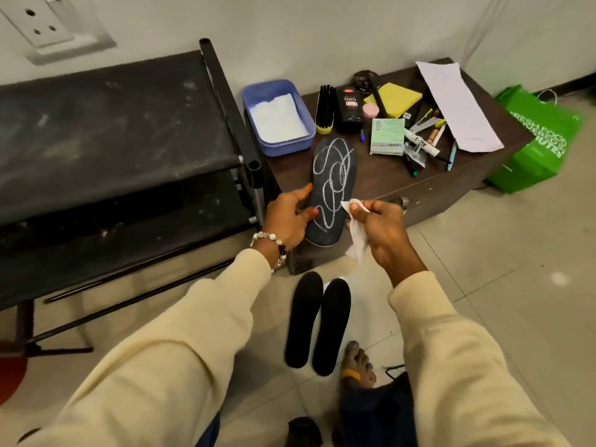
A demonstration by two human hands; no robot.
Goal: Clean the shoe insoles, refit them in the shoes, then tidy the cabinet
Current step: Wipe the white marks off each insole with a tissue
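Pinching a crumpled white wipe between thumb and curled fingers, the right hand holds it against the near edge of a dark insole, while the left hand grips that insole's other side, thumb along the rim and fingers curled under. The insole lies on the front edge of the low brown cabinet, its heel end hanging over toward the person, and its face is covered with looping white scribbles that look like chalk — none of them visibly wiped away, so I judge the cleaning of this one has barely begun. Just beyond the toe of the held insole sit a blue tub with white material inside, a black-bristled brush and a dark bottle; farther out to the right of the grip the cabinet top is strewn with a yellow pad, a green packet, pens and a long sheet of paper. Below the hands, on the tiled floor, two more black insoles lie side by side with no marks showing — whether they are already cleaned I cannot tell. No shoes are clearly in view, so refitting and tidying the cabinet appear still to come.
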